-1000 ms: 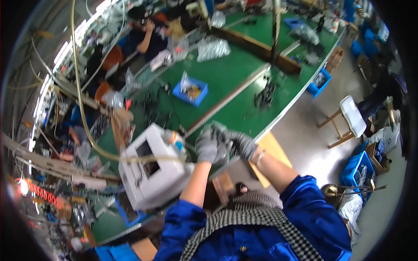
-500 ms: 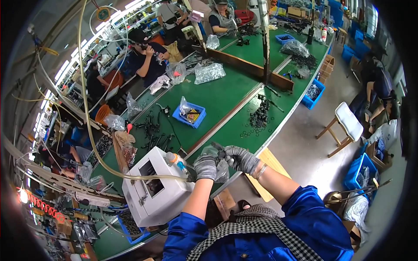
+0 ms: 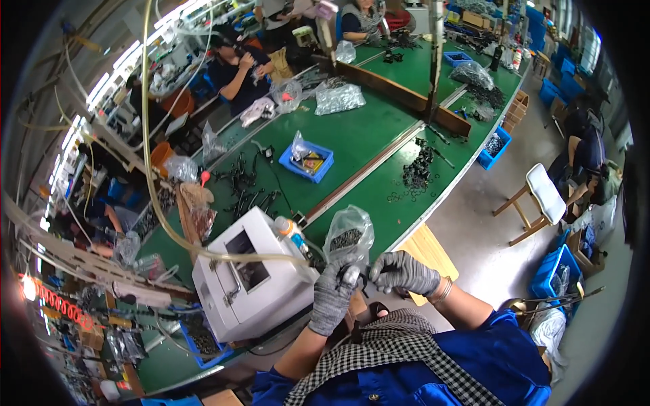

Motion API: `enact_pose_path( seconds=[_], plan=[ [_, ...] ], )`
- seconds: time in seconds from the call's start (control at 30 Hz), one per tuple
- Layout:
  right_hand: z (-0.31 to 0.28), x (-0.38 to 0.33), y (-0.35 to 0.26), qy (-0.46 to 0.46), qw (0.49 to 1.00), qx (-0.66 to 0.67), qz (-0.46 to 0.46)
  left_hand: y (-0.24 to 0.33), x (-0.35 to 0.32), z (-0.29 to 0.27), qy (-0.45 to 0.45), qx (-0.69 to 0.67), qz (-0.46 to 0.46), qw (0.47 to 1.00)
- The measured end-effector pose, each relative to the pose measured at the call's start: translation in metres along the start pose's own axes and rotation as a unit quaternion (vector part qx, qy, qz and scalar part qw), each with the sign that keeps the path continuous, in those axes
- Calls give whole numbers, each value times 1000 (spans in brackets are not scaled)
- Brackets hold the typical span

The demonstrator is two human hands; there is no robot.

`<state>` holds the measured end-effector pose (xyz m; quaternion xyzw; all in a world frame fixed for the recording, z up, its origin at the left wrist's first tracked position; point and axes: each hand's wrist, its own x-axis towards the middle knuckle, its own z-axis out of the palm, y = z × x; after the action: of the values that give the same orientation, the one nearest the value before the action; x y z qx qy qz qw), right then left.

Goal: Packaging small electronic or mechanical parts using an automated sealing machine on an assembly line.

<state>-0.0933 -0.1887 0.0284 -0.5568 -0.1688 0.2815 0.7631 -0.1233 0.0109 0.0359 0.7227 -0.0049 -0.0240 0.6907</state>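
Observation:
My left hand, in a grey knit glove, is closed on the lower edge of a clear plastic bag with small dark parts inside. My right hand, also gloved, pinches a small dark part right next to the left hand's fingers, just below the bag. Both hands meet above the near edge of the green table. A white box-shaped machine stands immediately left of my left hand, with a small bottle with an orange cap behind it.
A blue tray with parts sits mid-table, a pile of black rings to its right. A yellowish hose curves over the machine. A wooden stool and blue crates stand on the floor right. Other people work at the far side.
The view has swung downward and left. The bag with dark parts now stands up above my hands, and my right hand has drawn slightly away to the right of my left.

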Motion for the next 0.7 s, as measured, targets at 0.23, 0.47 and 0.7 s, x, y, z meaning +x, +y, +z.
enact_pose_path(
  seconds=[0.23,0.47,0.7],
  plan=[
    [84,14,24,12,999,-41,27,9,-51,-67,91,138,5,986],
    [131,65,63,27,996,-73,31,-10,-89,-120,165,22,-54,985],
    [151,81,58,-83,992,-95,13,-1,-97,-148,190,68,-3,979]
  ],
)
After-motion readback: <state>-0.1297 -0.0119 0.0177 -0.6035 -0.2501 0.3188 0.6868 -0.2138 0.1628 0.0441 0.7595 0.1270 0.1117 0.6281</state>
